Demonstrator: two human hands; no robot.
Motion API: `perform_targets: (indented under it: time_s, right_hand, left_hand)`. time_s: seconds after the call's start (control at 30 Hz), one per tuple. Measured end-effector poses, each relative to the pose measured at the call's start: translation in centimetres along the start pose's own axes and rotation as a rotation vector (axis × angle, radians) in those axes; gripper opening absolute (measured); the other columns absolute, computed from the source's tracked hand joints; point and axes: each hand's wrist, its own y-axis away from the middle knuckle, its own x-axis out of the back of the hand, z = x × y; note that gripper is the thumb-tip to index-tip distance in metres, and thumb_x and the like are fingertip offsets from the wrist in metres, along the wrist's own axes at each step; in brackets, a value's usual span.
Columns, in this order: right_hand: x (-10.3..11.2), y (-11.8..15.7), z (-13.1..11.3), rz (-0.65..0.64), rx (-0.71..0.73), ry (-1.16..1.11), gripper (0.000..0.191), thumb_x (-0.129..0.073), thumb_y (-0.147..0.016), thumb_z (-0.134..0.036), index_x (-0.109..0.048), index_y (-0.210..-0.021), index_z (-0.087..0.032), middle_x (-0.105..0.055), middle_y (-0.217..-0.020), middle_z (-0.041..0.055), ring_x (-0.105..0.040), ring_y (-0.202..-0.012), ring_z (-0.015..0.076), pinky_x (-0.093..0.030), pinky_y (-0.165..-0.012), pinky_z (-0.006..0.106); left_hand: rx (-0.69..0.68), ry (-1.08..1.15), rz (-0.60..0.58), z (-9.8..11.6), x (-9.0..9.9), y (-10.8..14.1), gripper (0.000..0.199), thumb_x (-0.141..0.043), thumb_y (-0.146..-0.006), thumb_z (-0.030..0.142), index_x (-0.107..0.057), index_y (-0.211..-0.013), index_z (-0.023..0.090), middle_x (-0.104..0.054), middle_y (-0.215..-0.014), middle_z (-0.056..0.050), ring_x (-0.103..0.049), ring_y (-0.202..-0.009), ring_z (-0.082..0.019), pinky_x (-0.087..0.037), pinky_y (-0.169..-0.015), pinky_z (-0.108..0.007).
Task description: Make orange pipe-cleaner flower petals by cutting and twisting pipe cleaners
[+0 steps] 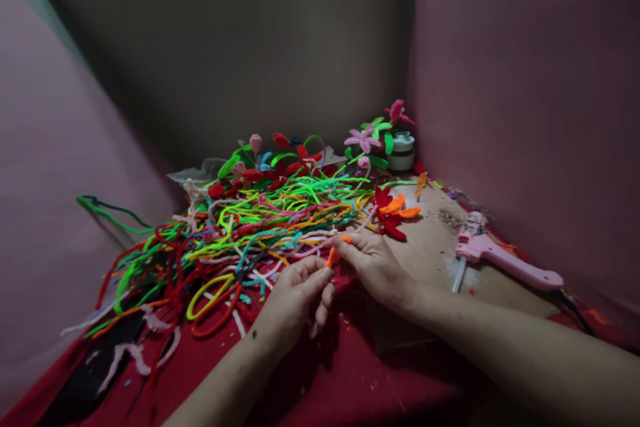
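Between my two hands is a short piece of orange pipe cleaner (332,257), bent or folded near its top. My left hand (300,293) pinches its lower end with thumb and forefinger. At the upper end, the fingers of my right hand (373,263) are closed on the same piece. Just beyond my hands lies a big tangled heap of pipe cleaners (280,213) in green, yellow, red, pink and other colours. Scissors (215,307) with yellow and red handle loops rest at the near side of the heap. Orange petals (400,207) and a red pipe-cleaner flower (385,213) lie beyond my right hand.
A pink glue gun (500,253) rests on a cardboard sheet (425,253) at the right. Finished pipe-cleaner flowers (363,140) and a white-lidded jar (401,150) stand at the back. A red cloth (370,373) covers the table. Pink fabric hangs at both sides.
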Motion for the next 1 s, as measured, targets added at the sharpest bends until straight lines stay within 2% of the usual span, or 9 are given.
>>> perform_targets:
  time_s: [0.1, 0.2, 0.3, 0.37, 0.47, 0.57, 0.63, 0.77, 1.0]
  right_hand:
    - [0.0, -0.3, 0.2, -0.032, -0.078, -0.103, 0.037, -0.045, -0.084, -0.037, -0.056, -0.056, -0.016, -0.053, -0.054, -0.0008, -0.049, -0.053, 0.0107, -0.04, -0.058, 0.025]
    - [0.5, -0.5, 0.0, -0.021, -0.031, -0.021, 0.037, -0.041, -0.087, -0.039, -0.059, -0.065, -0.016, -0.058, -0.063, 0.0024, -0.056, -0.065, 0.0146, -0.044, -0.067, 0.029]
    - [1.5, 0.0, -0.9, 0.195, 0.215, 0.242, 0.026, -0.041, -0.088, -0.033, -0.06, -0.093, -0.016, -0.06, -0.087, 0.0075, -0.056, -0.087, 0.0179, -0.042, -0.079, 0.033]
    - [1.9, 0.7, -1.5, 0.268, 0.419, 0.396, 0.024, -0.04, -0.089, -0.028, -0.057, -0.096, -0.014, -0.058, -0.084, 0.0079, -0.054, -0.079, 0.0168, -0.043, -0.072, 0.031]
    - [1.4, 2.1, -1.4, -0.05, 0.807, 0.588, 0.025, -0.037, -0.089, -0.022, -0.057, -0.075, -0.015, -0.056, -0.063, 0.0026, -0.05, -0.058, 0.0131, -0.04, -0.057, 0.027]
    - [-0.2, 2.9, -0.1, -0.246, 1.123, 0.692, 0.033, -0.043, -0.087, -0.033, -0.049, -0.058, -0.018, -0.05, -0.05, -0.0025, -0.044, -0.043, 0.0101, -0.03, -0.041, 0.026]
    - [-1.1, 3.1, 0.8, -0.25, 1.139, 0.711, 0.033, -0.044, -0.086, -0.034, -0.049, -0.058, -0.018, -0.05, -0.048, -0.0036, -0.045, -0.039, 0.0099, -0.025, -0.036, 0.025]
    - [-1.4, 3.0, 1.8, -0.262, 0.989, 0.717, 0.032, -0.042, -0.085, -0.029, -0.049, -0.056, -0.018, -0.051, -0.044, -0.0031, -0.049, -0.039, 0.0103, -0.031, -0.036, 0.024]
    - [-0.7, 2.7, 1.8, -0.264, 0.868, 0.751, 0.029, -0.043, -0.082, -0.032, -0.05, -0.057, -0.018, -0.056, -0.048, -0.0022, -0.054, -0.041, 0.0124, -0.029, -0.034, 0.024]
  left_hand:
    - [0.003, -0.077, 0.031, 0.0, 0.0, 0.1, 0.02, -0.056, -0.078, 0.035, -0.047, -0.077, 0.017, -0.052, -0.052, 0.006, -0.038, -0.029, -0.004, -0.029, -0.028, -0.014]
    - [-0.006, -0.202, 0.092, 0.8, 0.7, 0.0, 0.023, -0.059, -0.075, 0.036, -0.049, -0.071, 0.016, -0.052, -0.053, 0.004, -0.042, -0.035, -0.005, -0.034, -0.033, -0.016]
    - [-0.144, -0.34, 0.189, 2.7, 1.4, -0.5, 0.021, -0.06, -0.073, 0.033, -0.055, -0.068, 0.013, -0.054, -0.057, 0.002, -0.047, -0.048, -0.006, -0.038, -0.046, -0.017]
    - [-0.245, -0.427, 0.265, 4.5, 1.1, -0.9, 0.02, -0.059, -0.074, 0.032, -0.059, -0.072, 0.012, -0.056, -0.064, 0.001, -0.049, -0.055, -0.007, -0.038, -0.052, -0.017]
    - [-0.319, -0.555, 0.351, 7.0, -1.0, -2.3, 0.02, -0.059, -0.073, 0.032, -0.06, -0.071, 0.012, -0.048, -0.052, 0.004, -0.041, -0.047, -0.006, -0.031, -0.046, -0.018]
    - [-0.385, -0.647, 0.237, 8.4, -4.3, -5.0, 0.018, -0.06, -0.071, 0.03, -0.062, -0.074, 0.011, -0.046, -0.051, 0.005, -0.038, -0.045, -0.005, -0.028, -0.044, -0.018]
    - [-0.416, -0.758, 0.193, 8.7, -6.4, -7.6, 0.019, -0.059, -0.071, 0.028, -0.062, -0.079, 0.012, -0.054, -0.058, 0.002, -0.042, -0.046, -0.006, -0.032, -0.045, -0.019]
    - [-0.492, -1.188, 0.239, 8.8, -9.0, -12.8, 0.012, -0.057, -0.069, 0.021, -0.064, -0.076, 0.014, -0.064, -0.068, -0.003, -0.055, -0.061, -0.012, -0.04, -0.056, -0.021]
    - [-0.46, -1.479, 0.246, 8.0, -9.2, -17.5, 0.012, -0.059, -0.064, 0.017, -0.068, -0.072, 0.013, -0.067, -0.073, -0.013, -0.061, -0.075, -0.026, -0.043, -0.067, -0.032]
